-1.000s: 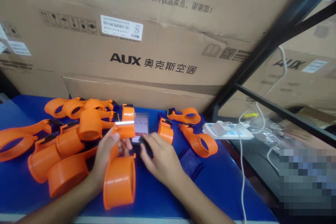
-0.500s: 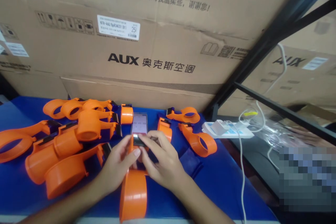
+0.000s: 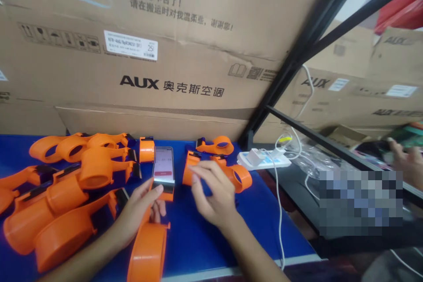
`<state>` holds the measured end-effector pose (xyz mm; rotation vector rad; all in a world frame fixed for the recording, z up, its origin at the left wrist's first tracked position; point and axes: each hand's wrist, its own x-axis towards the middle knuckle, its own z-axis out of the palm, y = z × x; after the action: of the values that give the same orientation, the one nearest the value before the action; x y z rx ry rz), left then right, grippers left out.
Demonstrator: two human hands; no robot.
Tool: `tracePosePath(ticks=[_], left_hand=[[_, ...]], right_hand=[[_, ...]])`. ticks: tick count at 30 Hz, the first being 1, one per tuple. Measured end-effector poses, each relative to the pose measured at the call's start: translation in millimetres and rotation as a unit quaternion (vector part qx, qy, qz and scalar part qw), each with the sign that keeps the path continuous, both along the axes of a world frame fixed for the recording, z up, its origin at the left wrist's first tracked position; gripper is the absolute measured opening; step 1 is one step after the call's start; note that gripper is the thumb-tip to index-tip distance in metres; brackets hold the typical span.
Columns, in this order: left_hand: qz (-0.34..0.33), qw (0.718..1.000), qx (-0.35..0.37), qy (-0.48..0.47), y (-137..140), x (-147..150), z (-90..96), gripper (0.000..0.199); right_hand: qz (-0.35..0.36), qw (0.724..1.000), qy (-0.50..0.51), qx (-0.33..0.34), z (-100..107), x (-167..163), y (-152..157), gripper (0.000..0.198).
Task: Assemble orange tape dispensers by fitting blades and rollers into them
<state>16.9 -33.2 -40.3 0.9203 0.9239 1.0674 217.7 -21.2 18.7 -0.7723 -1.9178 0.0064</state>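
My left hand (image 3: 145, 205) is closed around the head end of an orange tape dispenser (image 3: 147, 251), whose wide ring points down toward me. A dark strip crosses the top of that head, by my left thumb. Just to the right, my right hand (image 3: 213, 194) is raised off the held dispenser with its fingers loosely bent and apart, nothing visible in them. Its fingertips overlap the view of another orange tape dispenser (image 3: 187, 175); whether they touch it I cannot tell. Directly beyond my left hand lies a phone (image 3: 164, 163) with a lit screen.
Several orange tape dispensers (image 3: 96, 168) are piled at left on the blue table (image 3: 185, 238); more lie behind my right hand. A white power strip (image 3: 264, 159) with cables sits by the black rack post (image 3: 280, 75). Large cardboard boxes (image 3: 172, 110) stand behind. Another person's hand (image 3: 411, 165) shows far right.
My right hand has come off the held dispenser's head and moved right. My left hand still holds it. The view has turned right, so the scene sits further left.
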Motion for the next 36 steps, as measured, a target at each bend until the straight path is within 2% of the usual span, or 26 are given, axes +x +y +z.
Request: tracePosePath(ticks=[2,4,7,9,12,15,23,27,30,32,34,36], left_hand=[[0.003,1.000,-0.001,0.002,-1.2,-0.2,1.6,0.040],[0.012,1.000,-0.002,0.000,-2.0,-0.4,2.7,0.039],[0.016,1.000,-0.006,-0.003,-2.7,-0.2,3.1,0.039],[0.013,1.000,-0.008,-0.007,-3.1,0.0,2.9,0.038],[0.016,1.000,-0.017,-0.012,-3.4,0.1,3.4,0.039],[0.019,1.000,-0.022,-0.011,-3.4,-0.3,5.9,0.037],[0.043,0.999,-0.003,-0.018,-0.5,-2.7,9.2,0.035],[0.041,0.999,-0.004,-0.013,2.0,-3.9,5.9,0.037],[0.038,0.999,-0.005,-0.009,2.9,-4.0,5.0,0.038],[0.039,0.999,-0.007,-0.011,2.8,-3.7,5.4,0.039],[0.044,0.999,-0.013,-0.015,2.8,-3.6,6.0,0.039],[0.047,0.998,-0.022,-0.021,3.3,-4.0,6.1,0.040]], right_hand=[[-0.078,0.997,0.009,0.017,3.7,17.3,-6.7,0.026],[-0.157,0.987,-0.019,0.003,1.5,35.6,-19.8,0.020],[-0.247,0.965,-0.067,-0.051,-13.8,57.7,-46.3,0.014],[-0.281,0.947,-0.130,-0.087,-28.9,66.2,-61.8,0.020],[-0.307,0.922,-0.207,-0.112,-50.9,70.3,-73.3,0.037],[-0.307,0.914,-0.238,-0.117,-64.5,67.7,-72.8,0.037],[-0.263,0.922,-0.244,-0.143,-65.4,52.4,-65.7,0.027],[-0.248,0.931,-0.227,-0.142,-50.6,47.3,-66.2,0.028],[-0.224,0.948,-0.197,-0.113,-19.6,44.4,-56.6,0.034],[-0.185,0.959,-0.185,-0.108,8.2,40.5,-35.7,0.030],[-0.175,0.960,-0.175,-0.129,35.0,33.6,-0.6,0.027],[-0.197,0.933,-0.227,-0.198,54.6,23.3,44.2,0.031]])
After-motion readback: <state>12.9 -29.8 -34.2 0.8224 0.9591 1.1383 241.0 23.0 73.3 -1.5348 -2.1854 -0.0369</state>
